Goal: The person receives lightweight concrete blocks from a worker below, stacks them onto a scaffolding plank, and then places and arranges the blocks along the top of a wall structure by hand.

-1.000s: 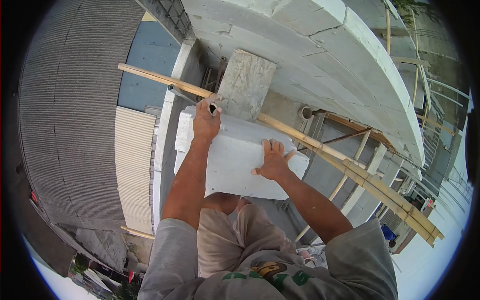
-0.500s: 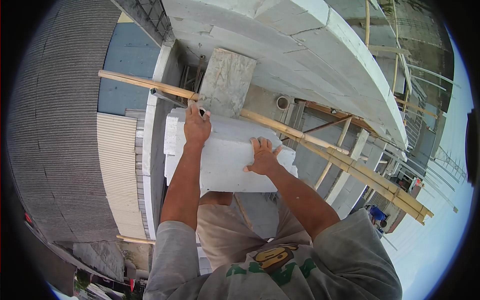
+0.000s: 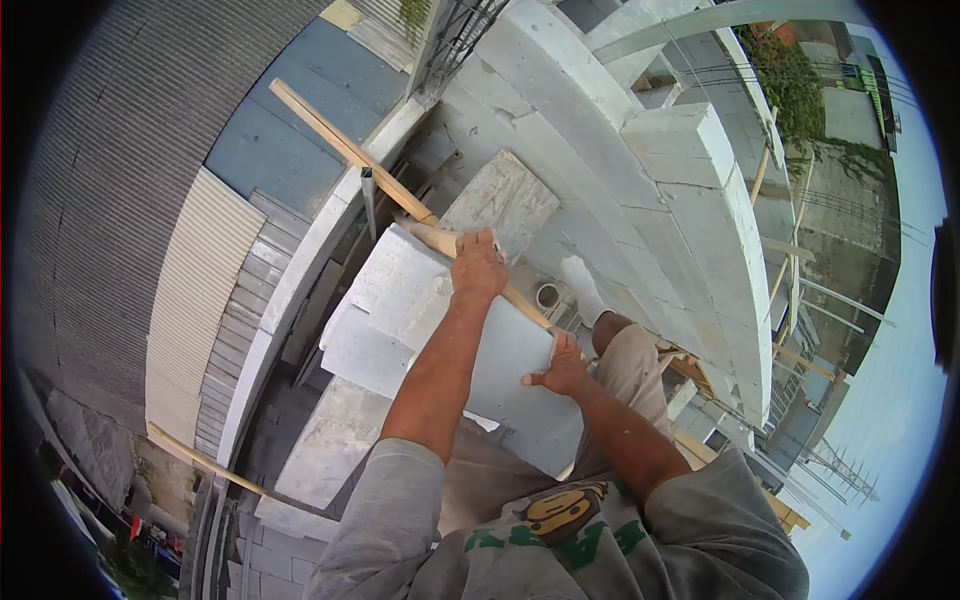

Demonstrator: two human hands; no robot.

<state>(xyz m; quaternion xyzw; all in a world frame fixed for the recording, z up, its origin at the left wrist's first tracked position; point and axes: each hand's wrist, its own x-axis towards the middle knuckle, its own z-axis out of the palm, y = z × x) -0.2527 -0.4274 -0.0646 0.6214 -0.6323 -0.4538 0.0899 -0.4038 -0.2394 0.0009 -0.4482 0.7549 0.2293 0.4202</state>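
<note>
A pale concrete block (image 3: 512, 368) hangs tilted in front of my body, between both hands. My left hand (image 3: 480, 266) has its fingers curled over the block's far edge. At the block's right edge, my right hand (image 3: 562, 368) grips with the thumb on the near face and the fingers over the side. Other white blocks (image 3: 385, 290) lie stacked just left of the held one. My forearm covers part of the boundary between them.
A bamboo pole (image 3: 345, 150) runs across beyond the blocks, beside a worn board (image 3: 505, 200). A round container (image 3: 547, 296) sits below, near my white-covered foot (image 3: 582, 285). A tall block wall (image 3: 640, 210) rises on the right; corrugated roofing (image 3: 130, 150) lies left.
My view has turned. The block has moved right, away from the stack, and is now tilted. My right hand has shifted from its top to its edge, and my foot has come into view.
</note>
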